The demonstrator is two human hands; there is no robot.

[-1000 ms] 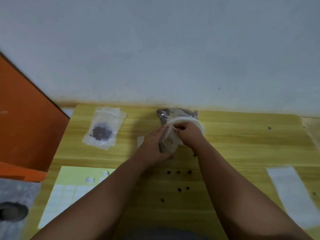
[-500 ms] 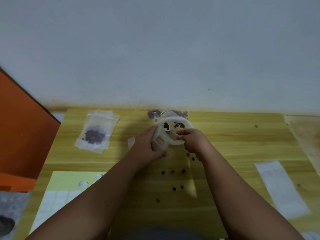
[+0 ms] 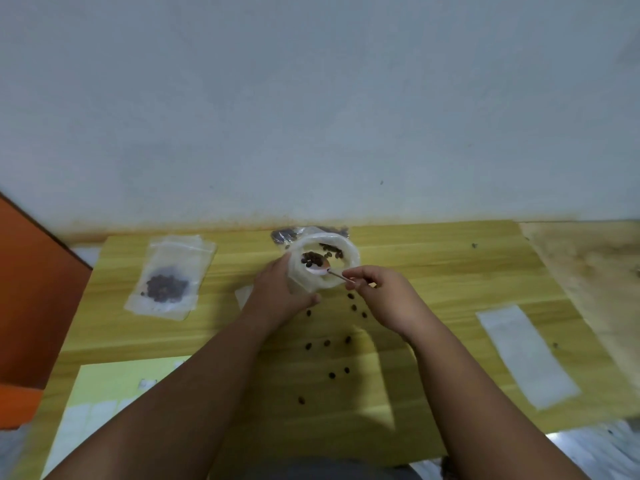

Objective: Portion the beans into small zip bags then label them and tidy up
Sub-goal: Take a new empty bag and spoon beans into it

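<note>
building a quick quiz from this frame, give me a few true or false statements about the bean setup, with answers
1. The right hand pinches a spoon whose bowl is at the mouth of the white container. True.
2. The wooden table is free of spills. False: loose beans lie scattered on it near the hands.
3. A zip bag with a portion of beans in it lies to the left of the container. True.
4. The left hand rests flat on the label sheet. False: it grips the container's side.
</note>
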